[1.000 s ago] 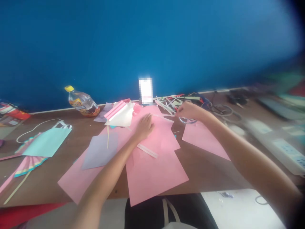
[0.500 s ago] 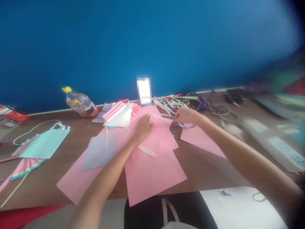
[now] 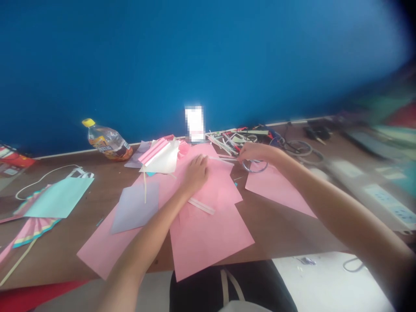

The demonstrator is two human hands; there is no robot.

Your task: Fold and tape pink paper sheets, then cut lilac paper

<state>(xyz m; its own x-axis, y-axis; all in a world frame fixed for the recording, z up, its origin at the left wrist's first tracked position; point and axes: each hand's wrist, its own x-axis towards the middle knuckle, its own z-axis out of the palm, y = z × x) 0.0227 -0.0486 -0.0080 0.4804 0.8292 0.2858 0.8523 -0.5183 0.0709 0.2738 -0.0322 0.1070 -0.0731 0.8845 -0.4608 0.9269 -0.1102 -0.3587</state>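
Note:
My left hand [image 3: 196, 171] lies palm down with its fingers stretched out on the pink paper sheets [image 3: 212, 242], beside the end of a narrow white strip [image 3: 222, 160]. My right hand [image 3: 252, 152] is to the right, with thumb and fingers pinched together at the right ends of the thin white strips. Just under it is a clear ring [image 3: 256, 167] like a tape roll; I cannot tell whether the hand touches it. Nearer me, another pale strip [image 3: 201, 206] rests on the pink sheets. A lavender sheet [image 3: 136, 208] lies left of my left forearm.
A bottle with a yellow cap [image 3: 108, 143] leans at the back left. Paper scraps [image 3: 227, 143] and cables crowd the wall behind my right hand. A turquoise card [image 3: 60, 199] lies left, a power strip [image 3: 386, 201] right. A bright, blurred-out screen [image 3: 194, 125] stands at the wall.
My right hand has shifted slightly, and the clear ring beneath it shows more fully. My left hand stays on the pink paper. The view has moved a little.

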